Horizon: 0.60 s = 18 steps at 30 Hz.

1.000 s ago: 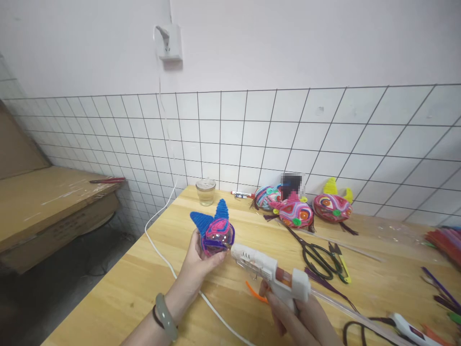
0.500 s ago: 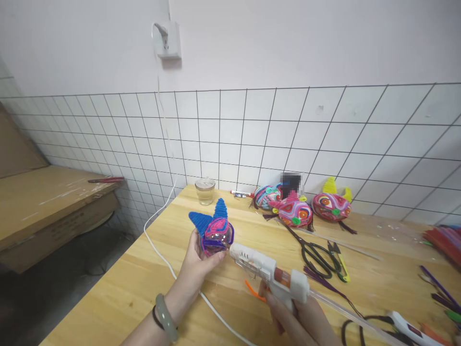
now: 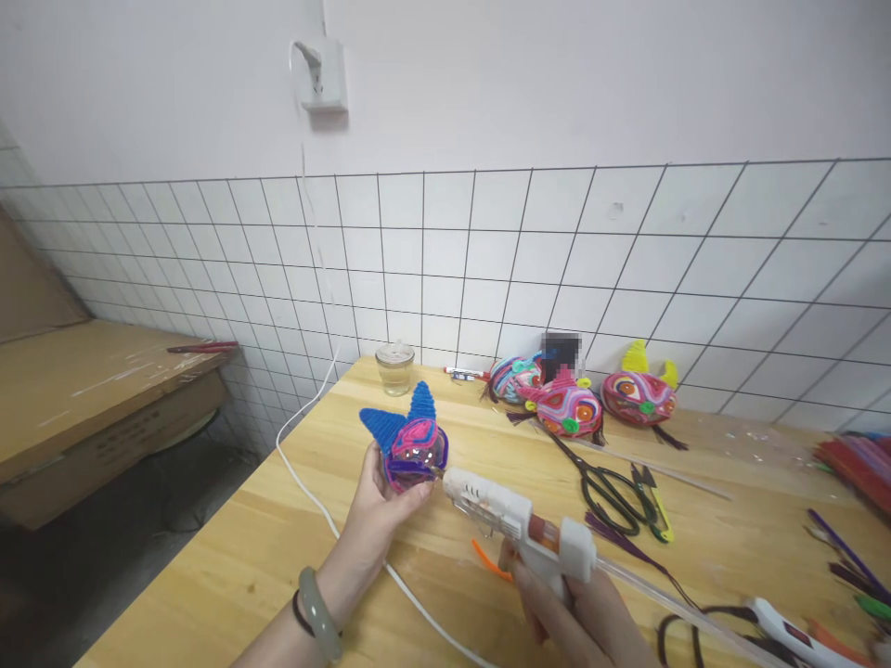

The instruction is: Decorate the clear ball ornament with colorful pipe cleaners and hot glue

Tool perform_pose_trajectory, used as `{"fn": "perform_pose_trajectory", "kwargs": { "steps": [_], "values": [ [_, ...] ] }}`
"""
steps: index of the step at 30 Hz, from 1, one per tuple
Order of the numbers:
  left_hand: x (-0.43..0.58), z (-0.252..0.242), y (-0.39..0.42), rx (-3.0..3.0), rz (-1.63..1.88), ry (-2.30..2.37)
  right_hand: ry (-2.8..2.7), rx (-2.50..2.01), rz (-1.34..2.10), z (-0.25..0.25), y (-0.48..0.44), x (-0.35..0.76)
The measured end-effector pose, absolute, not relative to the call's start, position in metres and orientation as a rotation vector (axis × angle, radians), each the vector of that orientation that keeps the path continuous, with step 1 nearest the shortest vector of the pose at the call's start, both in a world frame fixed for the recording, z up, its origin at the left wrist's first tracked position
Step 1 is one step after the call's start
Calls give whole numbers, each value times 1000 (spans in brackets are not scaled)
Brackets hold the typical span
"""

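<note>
My left hand [image 3: 390, 496] is closed around a clear ball ornament [image 3: 421, 450] trimmed with pink and purple fuzzy strips and two blue pointed ears. My right hand [image 3: 567, 603] grips the handle of a white hot glue gun [image 3: 501, 501], a clear glue stick [image 3: 647, 589] trailing from its back. The gun's nozzle is at the ornament's lower right edge, close to my left thumb; whether it touches cannot be made out. Under the gun lies an orange strip [image 3: 491, 559] on the wooden table [image 3: 278, 566].
Finished-looking striped ornaments [image 3: 569, 408] stand along the tiled wall, beyond black-handled scissors [image 3: 616, 496] and yellow snips [image 3: 658, 510]. A glass cup [image 3: 395, 368] is near the back edge. A white cord [image 3: 310, 496] crosses the table. Coloured strips [image 3: 856, 473] lie far right.
The whole view has shifted very slightly. The ornament sits tipped a little differently in my left hand, while the glue gun's nozzle stays at its lower right edge.
</note>
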State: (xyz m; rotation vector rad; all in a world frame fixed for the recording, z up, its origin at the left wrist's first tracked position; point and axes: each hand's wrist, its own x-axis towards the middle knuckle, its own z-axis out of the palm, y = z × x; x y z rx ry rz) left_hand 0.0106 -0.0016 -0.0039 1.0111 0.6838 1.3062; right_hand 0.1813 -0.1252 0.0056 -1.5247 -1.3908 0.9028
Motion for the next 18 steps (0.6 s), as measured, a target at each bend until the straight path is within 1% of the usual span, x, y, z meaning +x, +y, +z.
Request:
{"fn": "perform_pose_trajectory", "kwargs": {
  "steps": [8, 18],
  "values": [
    [10, -5, -2, 1023, 1285, 677, -1373, -1489, 858, 2, -125, 186],
    [11, -1, -4, 981, 1308, 699, -1404, -1505, 928, 4, -124, 186]
  ]
}}
